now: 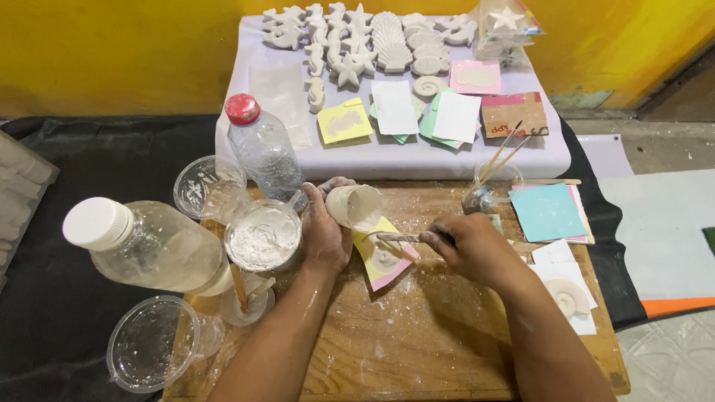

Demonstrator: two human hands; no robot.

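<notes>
The left hand (325,234) has its fingers curled tight around a small plastic cup (356,206), tipped on its side with the mouth facing right, above a yellow mould (383,254) on the wooden board (417,335). The right hand (469,248) pinches a spoon (392,237) between closed fingertips, its bowl just under the cup's rim. A cup of white powder (263,237) stands beside the left hand.

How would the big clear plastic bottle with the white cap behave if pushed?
The big clear plastic bottle with the white cap lies on its side, so it would probably roll. It looks mostly full, likely heavy. Its smooth wall may be slippery to powder-dusted hands.
</notes>
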